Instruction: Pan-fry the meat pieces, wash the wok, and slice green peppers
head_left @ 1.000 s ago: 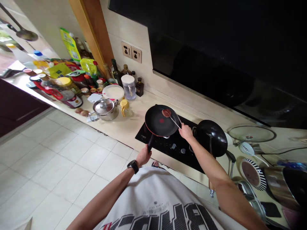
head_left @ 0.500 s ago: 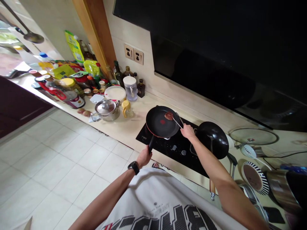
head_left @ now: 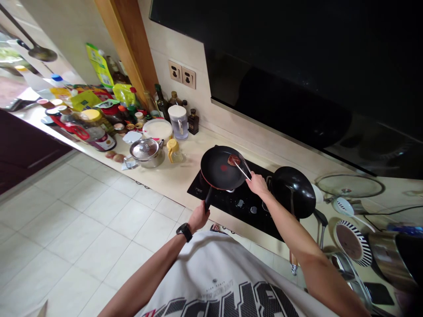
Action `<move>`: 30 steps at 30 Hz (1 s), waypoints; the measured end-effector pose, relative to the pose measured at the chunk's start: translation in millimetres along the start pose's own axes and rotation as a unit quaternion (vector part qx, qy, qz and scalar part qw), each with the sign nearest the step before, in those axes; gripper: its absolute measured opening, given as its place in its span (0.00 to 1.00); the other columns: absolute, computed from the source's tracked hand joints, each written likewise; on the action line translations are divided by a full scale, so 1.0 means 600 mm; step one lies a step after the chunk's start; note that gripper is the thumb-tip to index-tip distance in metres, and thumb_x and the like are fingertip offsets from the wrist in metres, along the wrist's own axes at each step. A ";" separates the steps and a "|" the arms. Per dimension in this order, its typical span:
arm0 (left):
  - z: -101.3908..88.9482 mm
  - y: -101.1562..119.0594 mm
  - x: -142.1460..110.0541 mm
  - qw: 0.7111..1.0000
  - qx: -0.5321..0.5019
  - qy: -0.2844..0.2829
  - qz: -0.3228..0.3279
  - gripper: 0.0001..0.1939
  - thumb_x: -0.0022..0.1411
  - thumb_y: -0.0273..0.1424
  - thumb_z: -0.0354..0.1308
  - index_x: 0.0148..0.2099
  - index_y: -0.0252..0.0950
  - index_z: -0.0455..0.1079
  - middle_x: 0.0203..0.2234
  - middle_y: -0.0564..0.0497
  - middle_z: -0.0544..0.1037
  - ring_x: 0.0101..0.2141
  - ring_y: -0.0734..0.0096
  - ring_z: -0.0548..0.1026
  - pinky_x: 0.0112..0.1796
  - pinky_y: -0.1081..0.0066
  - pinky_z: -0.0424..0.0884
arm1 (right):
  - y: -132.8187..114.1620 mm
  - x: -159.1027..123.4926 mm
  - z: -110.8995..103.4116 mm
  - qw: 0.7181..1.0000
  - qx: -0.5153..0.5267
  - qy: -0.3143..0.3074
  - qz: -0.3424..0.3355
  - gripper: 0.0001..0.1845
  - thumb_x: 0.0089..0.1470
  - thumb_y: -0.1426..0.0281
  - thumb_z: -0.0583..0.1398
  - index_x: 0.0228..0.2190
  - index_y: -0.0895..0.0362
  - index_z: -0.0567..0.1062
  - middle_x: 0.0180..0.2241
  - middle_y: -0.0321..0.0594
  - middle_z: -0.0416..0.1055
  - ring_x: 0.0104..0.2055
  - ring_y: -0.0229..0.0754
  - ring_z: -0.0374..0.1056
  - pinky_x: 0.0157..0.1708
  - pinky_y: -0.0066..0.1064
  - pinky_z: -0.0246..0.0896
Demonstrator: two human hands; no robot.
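A black frying pan (head_left: 220, 169) sits on the black hob (head_left: 241, 202). My left hand (head_left: 198, 215), with a watch on the wrist, is closed round the pan's handle at the hob's near edge. My right hand (head_left: 257, 184) is closed on metal tongs (head_left: 243, 166), whose tips pinch a reddish-brown piece of meat (head_left: 233, 160) at the pan's far right side. A black wok (head_left: 293, 191) stands on the hob just right of my right hand.
Left of the hob the counter carries a lidded steel pot (head_left: 145, 152), a yellow-capped jar (head_left: 172, 150), a white jug (head_left: 178, 121) and several bottles and packets. A glass lid (head_left: 350, 186) and a striped plate (head_left: 352, 240) lie to the right. Tiled floor lies left.
The meat has shifted slightly from the pan's far edge toward its right side, gripped by the tongs. My left hand has stayed on the handle.
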State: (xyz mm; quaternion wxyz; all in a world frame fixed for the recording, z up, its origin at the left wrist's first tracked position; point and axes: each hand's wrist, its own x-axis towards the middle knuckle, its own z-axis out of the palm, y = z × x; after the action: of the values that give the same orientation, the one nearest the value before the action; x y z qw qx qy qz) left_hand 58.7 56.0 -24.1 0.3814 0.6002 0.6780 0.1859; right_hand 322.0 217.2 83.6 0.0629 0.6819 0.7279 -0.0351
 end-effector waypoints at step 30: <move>0.006 -0.009 0.005 1.000 0.000 -0.001 -0.006 0.09 0.67 0.25 0.53 0.50 0.35 0.61 0.38 0.42 0.80 0.38 0.61 0.79 0.35 0.68 0.67 | 0.011 -0.025 0.014 1.000 -0.024 -0.001 0.013 0.22 0.66 0.66 0.56 0.58 0.64 0.65 0.46 0.59 0.75 0.50 0.56 0.75 0.49 0.39 0.65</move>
State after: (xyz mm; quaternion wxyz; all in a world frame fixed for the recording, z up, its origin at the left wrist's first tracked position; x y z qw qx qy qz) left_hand 58.0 56.8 -31.3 0.3836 0.5964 0.6810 0.1829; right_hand 329.9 201.5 77.7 0.0804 0.6895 0.7196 -0.0178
